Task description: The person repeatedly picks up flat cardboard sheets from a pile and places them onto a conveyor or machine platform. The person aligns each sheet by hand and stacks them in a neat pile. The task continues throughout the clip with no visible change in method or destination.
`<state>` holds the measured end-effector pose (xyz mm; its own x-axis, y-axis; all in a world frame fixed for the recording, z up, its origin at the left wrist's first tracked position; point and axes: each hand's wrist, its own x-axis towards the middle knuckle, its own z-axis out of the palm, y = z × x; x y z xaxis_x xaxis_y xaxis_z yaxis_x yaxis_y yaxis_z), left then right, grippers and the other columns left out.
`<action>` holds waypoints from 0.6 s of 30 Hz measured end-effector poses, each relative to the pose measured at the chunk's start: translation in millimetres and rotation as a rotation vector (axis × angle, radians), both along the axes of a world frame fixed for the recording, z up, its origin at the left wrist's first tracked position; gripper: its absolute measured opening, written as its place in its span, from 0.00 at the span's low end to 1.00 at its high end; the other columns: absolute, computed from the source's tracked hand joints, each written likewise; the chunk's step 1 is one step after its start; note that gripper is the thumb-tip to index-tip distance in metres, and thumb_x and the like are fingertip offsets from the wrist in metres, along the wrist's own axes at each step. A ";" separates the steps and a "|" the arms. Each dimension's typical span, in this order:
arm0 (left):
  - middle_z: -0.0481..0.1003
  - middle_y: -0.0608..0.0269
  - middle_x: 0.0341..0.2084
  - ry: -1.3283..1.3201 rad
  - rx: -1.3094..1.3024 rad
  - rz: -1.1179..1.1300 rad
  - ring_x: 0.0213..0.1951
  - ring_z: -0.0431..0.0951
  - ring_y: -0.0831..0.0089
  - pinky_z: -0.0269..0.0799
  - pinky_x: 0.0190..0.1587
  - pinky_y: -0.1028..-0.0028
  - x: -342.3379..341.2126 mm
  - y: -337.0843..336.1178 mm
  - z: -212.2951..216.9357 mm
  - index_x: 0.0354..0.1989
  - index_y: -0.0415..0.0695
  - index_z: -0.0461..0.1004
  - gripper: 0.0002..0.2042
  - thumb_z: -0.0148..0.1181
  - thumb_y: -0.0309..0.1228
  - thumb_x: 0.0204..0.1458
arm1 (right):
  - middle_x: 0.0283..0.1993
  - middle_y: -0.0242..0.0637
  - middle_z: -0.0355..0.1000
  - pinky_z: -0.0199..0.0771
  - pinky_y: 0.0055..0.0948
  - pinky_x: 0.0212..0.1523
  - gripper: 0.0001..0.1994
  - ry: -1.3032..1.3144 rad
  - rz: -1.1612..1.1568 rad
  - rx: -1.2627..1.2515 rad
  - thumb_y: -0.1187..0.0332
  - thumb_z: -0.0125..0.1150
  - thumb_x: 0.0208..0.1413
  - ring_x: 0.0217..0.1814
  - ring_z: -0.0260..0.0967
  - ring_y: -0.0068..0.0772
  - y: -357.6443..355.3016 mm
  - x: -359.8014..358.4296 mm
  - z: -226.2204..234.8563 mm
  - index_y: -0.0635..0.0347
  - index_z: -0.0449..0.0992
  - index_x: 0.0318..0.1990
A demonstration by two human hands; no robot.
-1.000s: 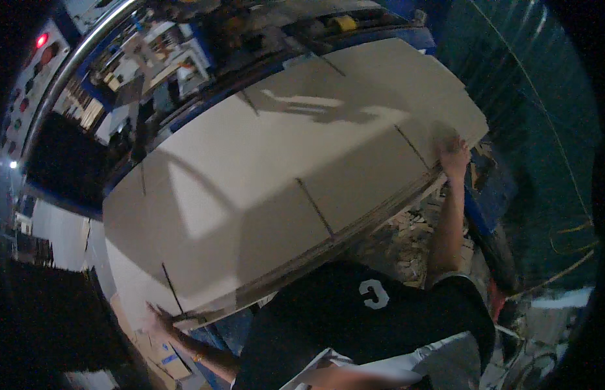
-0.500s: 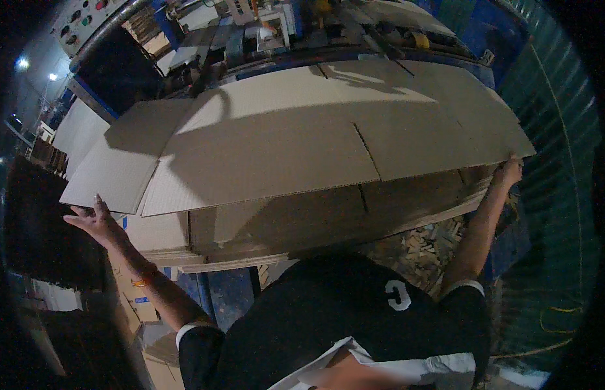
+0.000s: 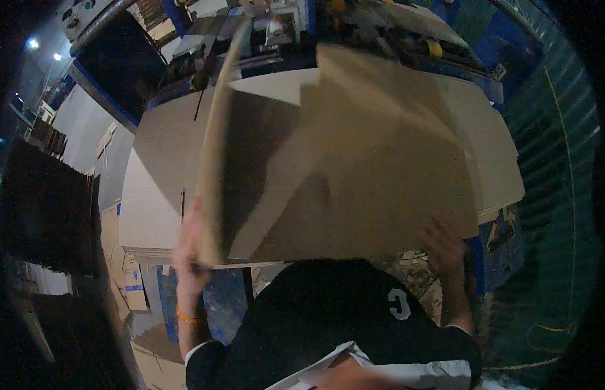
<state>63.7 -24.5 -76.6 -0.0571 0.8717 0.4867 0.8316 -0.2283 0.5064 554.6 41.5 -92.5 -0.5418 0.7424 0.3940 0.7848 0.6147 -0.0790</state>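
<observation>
A brown corrugated cardboard sheet (image 3: 393, 156) is bent between my hands, over a stack of flat cardboard sheets (image 3: 153, 188). Its left panel (image 3: 219, 149) stands on edge, nearly upright, and its right part is folded inward over the stack. My left hand (image 3: 193, 244) is closed on the near lower end of the upright panel, its fingers partly hidden and blurred. Against the near right edge of the folded part is my right hand (image 3: 443, 247); motion smears its fingers, so their grip is unclear.
Beyond the stack stands a blue machine (image 3: 250, 62) with rollers, and a control panel (image 3: 78, 19) at the upper left. A green corrugated wall (image 3: 543, 195) runs along the right. Cardboard scraps (image 3: 416, 270) lie below the stack. Flat cardboard pieces (image 3: 130, 279) lie at the left.
Both hands have moved inward from the sheet's far ends. The sheet, flat before, is now creased, its left panel raised upright and its right part folded over.
</observation>
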 end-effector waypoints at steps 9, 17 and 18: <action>0.58 0.55 0.59 0.589 -0.273 -0.249 0.61 0.57 0.56 0.50 0.60 0.54 37.3 46.3 12.4 0.55 0.53 0.66 0.23 0.50 0.29 0.47 | 0.51 0.38 0.70 0.57 0.47 0.59 0.16 0.057 0.293 -0.087 0.76 0.54 0.43 0.57 0.63 0.46 51.8 -29.3 18.4 0.52 0.74 0.43; 0.56 0.53 0.60 0.467 -0.183 -0.156 0.61 0.55 0.55 0.46 0.62 0.56 9.6 77.8 7.9 0.58 0.52 0.63 0.23 0.42 0.28 0.51 | 0.61 0.36 0.58 0.51 0.46 0.62 0.29 -0.289 0.309 -0.186 0.52 0.58 0.43 0.65 0.51 0.42 131.0 -39.4 4.0 0.49 0.66 0.55; 0.56 0.53 0.60 0.464 -0.181 -0.160 0.62 0.55 0.55 0.46 0.63 0.56 6.4 86.7 7.3 0.59 0.51 0.61 0.23 0.41 0.28 0.51 | 0.61 0.36 0.58 0.51 0.45 0.62 0.29 -0.271 0.332 -0.084 0.50 0.57 0.44 0.65 0.51 0.42 146.0 -41.0 6.6 0.49 0.66 0.55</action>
